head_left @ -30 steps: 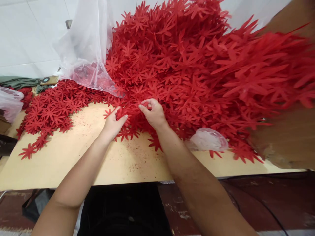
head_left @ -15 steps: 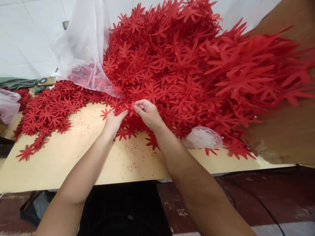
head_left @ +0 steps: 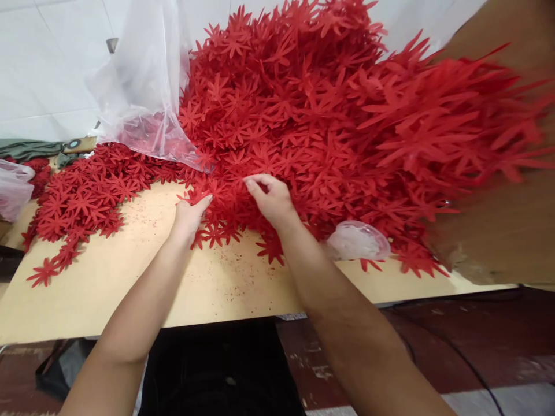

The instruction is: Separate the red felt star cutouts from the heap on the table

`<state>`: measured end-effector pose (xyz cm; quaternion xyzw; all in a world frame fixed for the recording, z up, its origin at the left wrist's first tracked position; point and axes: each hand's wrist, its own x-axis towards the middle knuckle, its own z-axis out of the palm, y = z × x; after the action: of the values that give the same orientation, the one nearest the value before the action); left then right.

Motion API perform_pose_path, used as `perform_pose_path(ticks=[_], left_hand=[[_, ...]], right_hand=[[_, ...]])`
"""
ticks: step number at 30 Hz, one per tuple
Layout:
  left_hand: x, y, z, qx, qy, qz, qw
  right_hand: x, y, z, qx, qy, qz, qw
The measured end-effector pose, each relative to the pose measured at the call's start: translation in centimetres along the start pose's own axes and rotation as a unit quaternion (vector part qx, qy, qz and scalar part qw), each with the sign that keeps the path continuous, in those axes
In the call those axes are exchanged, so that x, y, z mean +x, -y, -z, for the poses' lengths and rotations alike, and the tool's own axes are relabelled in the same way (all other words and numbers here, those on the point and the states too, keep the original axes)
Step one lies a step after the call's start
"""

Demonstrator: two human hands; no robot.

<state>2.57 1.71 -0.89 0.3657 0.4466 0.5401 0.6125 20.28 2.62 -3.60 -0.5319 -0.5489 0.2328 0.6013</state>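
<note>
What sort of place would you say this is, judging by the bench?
Probably a small craft workshop: a huge pile of red cut-out flowers, a clear plastic bag and a plain board table against white tiles.

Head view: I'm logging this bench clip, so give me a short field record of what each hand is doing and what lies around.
Left hand: fingertips on the near edge of the red flower cut-outs, grip unclear
Right hand: fingers curled into the same heap, beside the left hand; whether it pinches a piece cannot be told
Heap: large, piled toward the wall
Surface: tan table, speckled with red scraps
Left side: flatter spread of cut-outs
Behind: clear plastic bag
Near right forearm: small clear plastic piece
</note>
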Motion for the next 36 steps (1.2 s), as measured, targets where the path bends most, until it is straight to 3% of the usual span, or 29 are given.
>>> perform_pose_path(ticks=[3,5,7,12,19,25,27,30,33,36], left_hand=[[-0.3,0.4,-0.5,0.014,0.027,0.0,1.0],[-0.4,0.4,-0.6,0.019,0.038,0.014,0.999],[-0.5,0.4,-0.6,0.017,0.047,0.025,0.998],[-0.7,0.3,-0.2,0.02,0.077,0.022,0.997],[-0.9,0.3,-0.8,0.022,0.072,0.018,0.997],[-0.1,0.3,0.4,0.002,0.006,0.024,1.0],[0.1,0.2,0.8,0.016,0.005,0.035,0.999],[0.1,0.2,0.8,0.051,0.041,0.065,0.996],[-0.2,0.3,0.5,0.069,0.049,0.07,0.994],[-0.4,0.4,0.4,0.085,0.064,0.049,0.993]], right_hand=[[-1.1,2.0,-1.2,-0.016,0.096,0.058,0.994],[-1.5,2.9,-2.0,0.006,0.148,0.057,0.987],[-1.7,3.1,-2.5,0.035,0.161,0.033,0.986],[-1.3,2.2,-2.2,0.133,0.129,-0.064,0.981],[-1.2,2.0,-1.3,0.199,0.089,-0.12,0.969],[0.0,-0.5,0.7,0.206,-0.033,-0.138,0.968],[0.4,-1.2,1.5,0.144,-0.051,-0.114,0.982],[0.3,-0.9,1.7,-0.012,-0.02,-0.028,0.999],[-0.6,0.8,0.8,-0.147,-0.011,0.08,0.986],[-2.0,2.6,-0.4,-0.166,-0.001,0.121,0.979]])
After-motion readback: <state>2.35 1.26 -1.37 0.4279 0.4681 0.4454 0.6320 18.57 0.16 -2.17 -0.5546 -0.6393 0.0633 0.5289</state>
